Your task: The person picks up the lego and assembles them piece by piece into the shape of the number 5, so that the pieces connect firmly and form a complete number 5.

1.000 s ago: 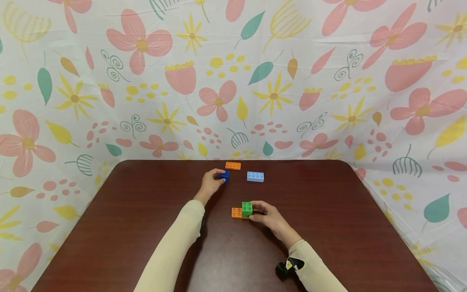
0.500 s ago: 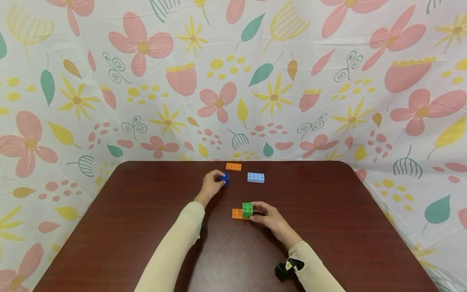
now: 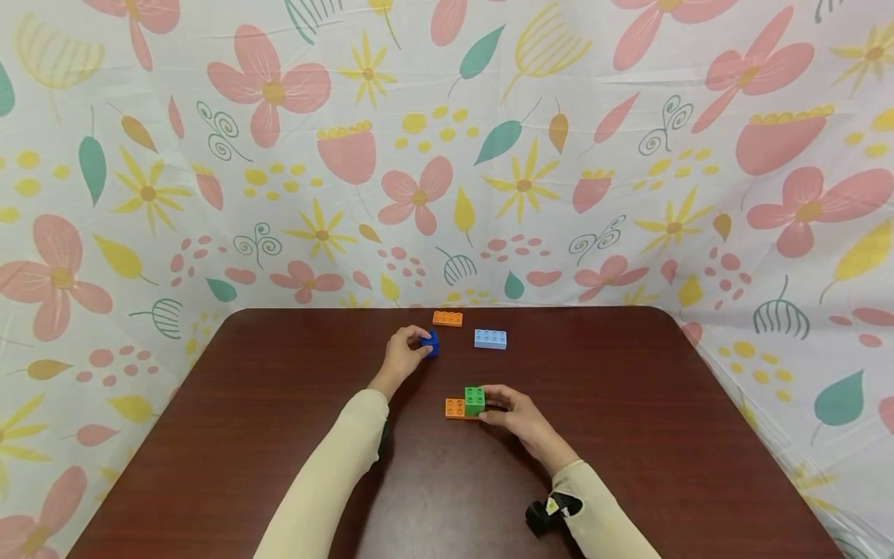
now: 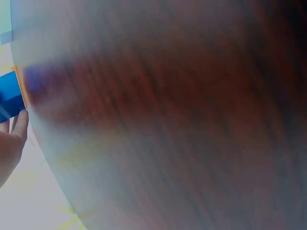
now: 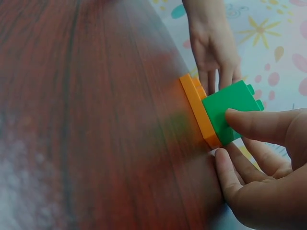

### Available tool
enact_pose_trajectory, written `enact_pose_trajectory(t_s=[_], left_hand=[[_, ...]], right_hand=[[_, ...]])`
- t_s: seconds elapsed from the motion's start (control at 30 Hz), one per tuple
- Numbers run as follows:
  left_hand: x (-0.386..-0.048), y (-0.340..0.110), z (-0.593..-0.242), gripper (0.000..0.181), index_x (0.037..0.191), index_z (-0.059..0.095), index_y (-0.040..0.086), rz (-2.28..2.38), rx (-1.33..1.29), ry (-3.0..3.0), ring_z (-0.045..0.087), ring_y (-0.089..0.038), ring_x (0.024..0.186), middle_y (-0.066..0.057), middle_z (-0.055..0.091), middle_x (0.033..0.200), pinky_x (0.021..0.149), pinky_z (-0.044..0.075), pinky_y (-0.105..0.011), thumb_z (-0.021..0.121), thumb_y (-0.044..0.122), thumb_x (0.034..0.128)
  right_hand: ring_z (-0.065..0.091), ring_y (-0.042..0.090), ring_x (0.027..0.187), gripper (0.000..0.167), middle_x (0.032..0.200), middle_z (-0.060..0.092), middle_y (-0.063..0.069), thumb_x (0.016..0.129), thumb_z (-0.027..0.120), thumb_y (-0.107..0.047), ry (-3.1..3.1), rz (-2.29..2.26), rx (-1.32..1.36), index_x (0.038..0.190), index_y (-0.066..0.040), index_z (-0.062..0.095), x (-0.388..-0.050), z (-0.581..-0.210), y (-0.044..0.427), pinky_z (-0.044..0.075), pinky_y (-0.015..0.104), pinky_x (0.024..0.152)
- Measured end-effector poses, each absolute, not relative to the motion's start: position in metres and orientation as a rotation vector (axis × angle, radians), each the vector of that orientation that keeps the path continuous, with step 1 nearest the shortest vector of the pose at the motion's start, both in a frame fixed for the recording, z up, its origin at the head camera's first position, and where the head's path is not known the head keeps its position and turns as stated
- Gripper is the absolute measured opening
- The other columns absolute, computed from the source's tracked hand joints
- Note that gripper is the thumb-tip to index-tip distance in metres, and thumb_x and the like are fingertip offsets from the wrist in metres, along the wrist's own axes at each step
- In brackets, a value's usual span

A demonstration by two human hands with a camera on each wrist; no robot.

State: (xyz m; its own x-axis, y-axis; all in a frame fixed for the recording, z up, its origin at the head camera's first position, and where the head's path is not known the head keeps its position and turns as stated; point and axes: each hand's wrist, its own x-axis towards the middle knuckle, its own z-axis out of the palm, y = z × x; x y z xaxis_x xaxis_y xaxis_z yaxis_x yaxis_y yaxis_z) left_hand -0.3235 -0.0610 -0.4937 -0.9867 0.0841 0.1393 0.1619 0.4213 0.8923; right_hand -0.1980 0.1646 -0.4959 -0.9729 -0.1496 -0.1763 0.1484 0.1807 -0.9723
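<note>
In the head view my left hand (image 3: 403,355) pinches a dark blue toy building brick (image 3: 431,344) between thumb and fingers, left of the table's middle. That blue brick (image 4: 11,97) shows at the left edge of the left wrist view; whether it touches the table I cannot tell. Nearer to me, my right hand (image 3: 518,418) holds a green brick (image 3: 474,401) from its right side. The green brick sits on the right half of a flat orange brick (image 3: 455,408), whose left studs stay bare. In the right wrist view the thumb presses the green brick's side (image 5: 232,110).
Another flat orange brick (image 3: 447,318) lies near the far edge of the dark wooden table (image 3: 279,435). A light blue brick (image 3: 490,339) lies right of the left hand. A flowered cloth (image 3: 447,155) hangs behind the table.
The blue brick has turned slightly in my left hand and come a little nearer to me. My right hand and the green brick stay in place.
</note>
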Motion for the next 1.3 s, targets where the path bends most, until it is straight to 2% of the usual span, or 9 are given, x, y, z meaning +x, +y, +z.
enact_pose_trajectory(t_s=[0.57,1.3], left_hand=[[-0.3177,-0.065,-0.4893,0.012,0.098,0.067,0.012,-1.646,-0.31,-2.591,0.056,-0.03,0.113,-0.01,0.058,0.112,0.091,0.05,-0.042,0.071,0.007,0.087],[-0.3154,-0.0704,-0.4955,0.012,0.097,0.065,0.009,-1.596,-0.389,-2.638,0.057,-0.033,0.111,-0.012,0.058,0.108,0.092,0.049,-0.044,0.069,0.003,0.0873]], right_hand=[[0.057,0.027,0.109,0.046,0.123,0.059,0.014,0.085,0.071,-0.003,2.219,-1.88,0.009,0.129,-0.004,0.056,-0.1999,-0.4994,0.1661,0.051,0.038,0.087],[0.054,0.03,0.112,0.047,0.124,0.057,0.015,0.087,0.069,-0.003,2.214,-1.879,-0.014,0.132,-0.001,0.053,-0.198,-0.4961,0.1659,0.05,0.039,0.087]])
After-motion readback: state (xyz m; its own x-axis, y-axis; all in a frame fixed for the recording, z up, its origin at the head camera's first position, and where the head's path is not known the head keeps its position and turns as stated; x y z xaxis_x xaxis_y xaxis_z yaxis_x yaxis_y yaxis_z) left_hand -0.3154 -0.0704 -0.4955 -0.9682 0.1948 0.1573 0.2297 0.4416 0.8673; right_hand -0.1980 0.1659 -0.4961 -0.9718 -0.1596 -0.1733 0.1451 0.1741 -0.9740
